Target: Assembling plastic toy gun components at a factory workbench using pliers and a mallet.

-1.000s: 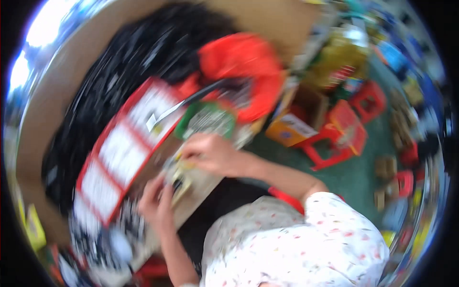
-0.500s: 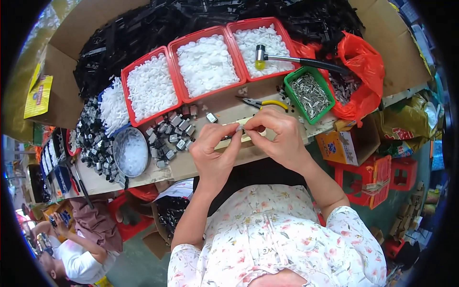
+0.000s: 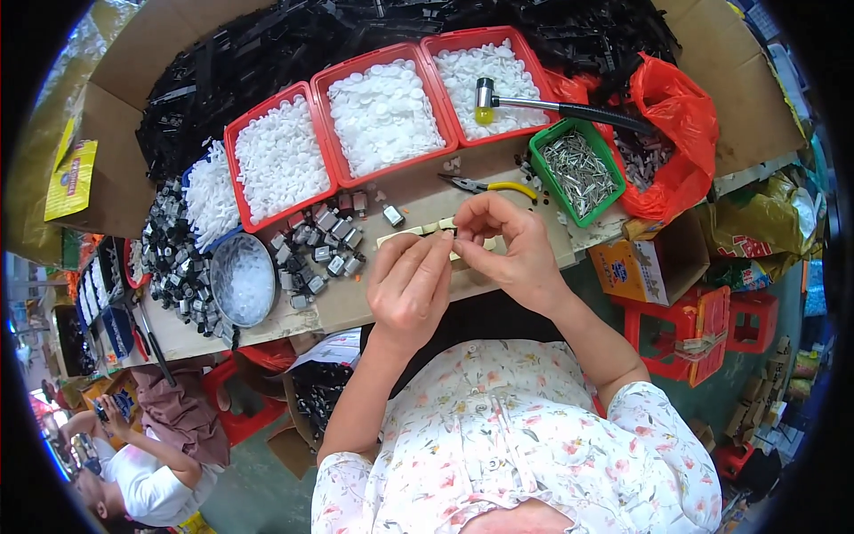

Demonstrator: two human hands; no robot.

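My left hand (image 3: 411, 283) and my right hand (image 3: 514, 254) meet fingertip to fingertip above the near edge of the work table. Both are closed in a pinch around something tiny, mostly hidden by the fingers. Beneath them lies a cream-coloured bar-shaped block (image 3: 387, 238), partly covered by the hands, with a dark piece on it. Just beyond the right hand rest pliers with yellow-and-black handles (image 3: 509, 188). To the left of my left hand is a heap of small grey metal-and-black parts (image 3: 325, 238), with one single part (image 3: 393, 214) lying apart.
Red trays (image 3: 374, 174) of white plastic pieces line the back. A hammer (image 3: 551, 109) lies across the right tray, beside a green tray (image 3: 576, 220) of metal pins and a red bag (image 3: 673, 116). A round metal bowl (image 3: 243, 280) stands left. Another person (image 3: 160, 476) sits lower left.
My left hand has turned, its fingers now laid together over the right fingertips. The hands have shifted slightly, showing more of the cream block.
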